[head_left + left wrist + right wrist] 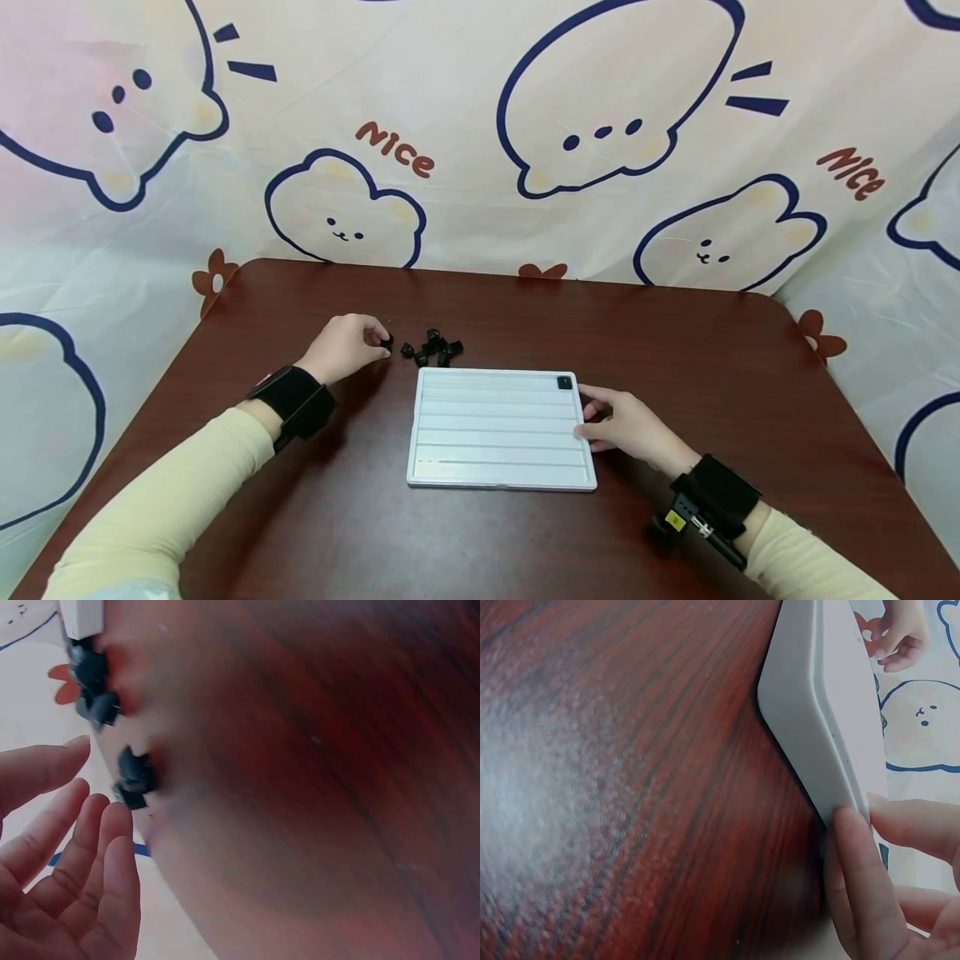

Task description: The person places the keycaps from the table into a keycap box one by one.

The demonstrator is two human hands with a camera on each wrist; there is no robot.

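A white board (495, 429) lies flat on the dark brown desk (480, 542), about in the middle, with several parallel lines running from left to right over its surface. The right hand (624, 425) grips this board at its right edge, between the thumb and the fingers. In the far right corner of the board there sits one black square (564, 382). Just beyond the far edge, toward the left, a loose group of black pieces (432, 346) lies on the desk. The left hand (343, 350) is to the left of this group; its thumb and fingers are parted, and a small black piece (387, 342) is at the fingertips, but I cannot tell if they touch it. Both wrists wear black bands (303, 402), and the sleeves (172, 492) are pale yellow. Behind the desk hangs a light cloth (465, 75) with cartoon drawings.
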